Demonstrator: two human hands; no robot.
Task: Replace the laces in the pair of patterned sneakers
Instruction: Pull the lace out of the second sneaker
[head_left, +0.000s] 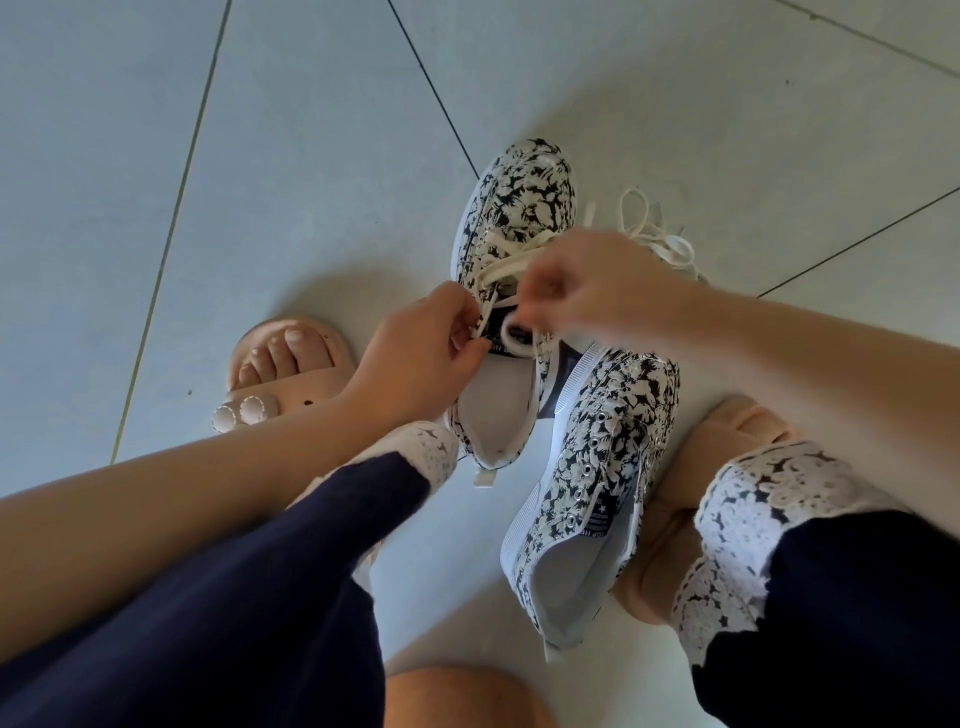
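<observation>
Head view: both hands work the sneaker (519, 197) at centre frame, on the floor (260, 156).
Left hand (421, 348): pinches an end of the lace (511, 249) at the opening's left edge, likely holding tension.
Right hand (587, 291): fingers curled round a loop of the lace. Reads as tying off or finishing the top rows.
Second sneaker (613, 441): lower right of centre, tipped on its side, toe against or just beside the first. Eyelets (587, 467) bare, so probably next.
Loose laces (660, 234): upper right, partly behind the right hand. Old or new, cannot tell.
Hidden: the hands cover the first sneaker's top eyelets. Right hand is blurred, so the lace path there is unclear.
</observation>
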